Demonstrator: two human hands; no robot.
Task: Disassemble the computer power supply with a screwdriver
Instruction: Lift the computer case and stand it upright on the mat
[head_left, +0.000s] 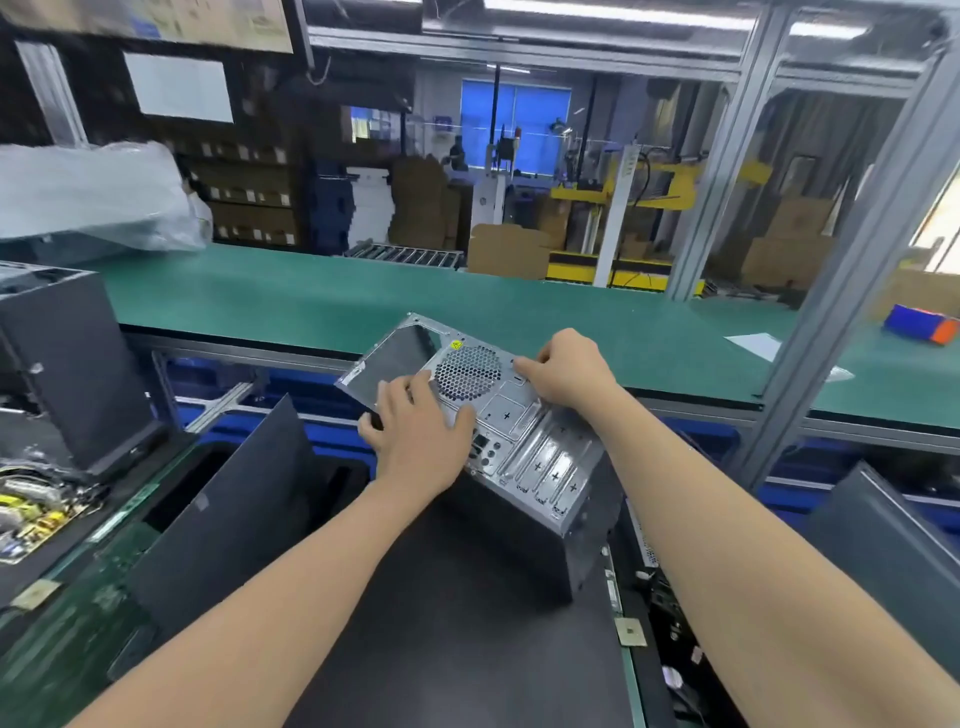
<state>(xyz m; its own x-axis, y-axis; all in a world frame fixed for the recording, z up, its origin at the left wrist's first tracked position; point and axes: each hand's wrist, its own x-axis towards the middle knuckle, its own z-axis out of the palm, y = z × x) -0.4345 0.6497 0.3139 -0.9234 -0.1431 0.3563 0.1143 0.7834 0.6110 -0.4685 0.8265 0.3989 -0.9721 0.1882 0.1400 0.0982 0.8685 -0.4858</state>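
Nearest us, the computer case (535, 447) lies tilted on a dark surface, its silver rear panel facing up. Our left hand (421, 431) rests flat on the panel, fingers spread beside the fan grille (467, 371). Our right hand (566, 371) touches the panel's far side with bent fingers; we cannot tell whether it grips. Beyond runs the green counter (311, 296).

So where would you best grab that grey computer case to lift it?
Take the case by its rear panel, probably one hand on each long edge, coming from above. It leans with that panel facing up. The panel's rim and the open cutout give fingers a lip, while the black sides look smooth.
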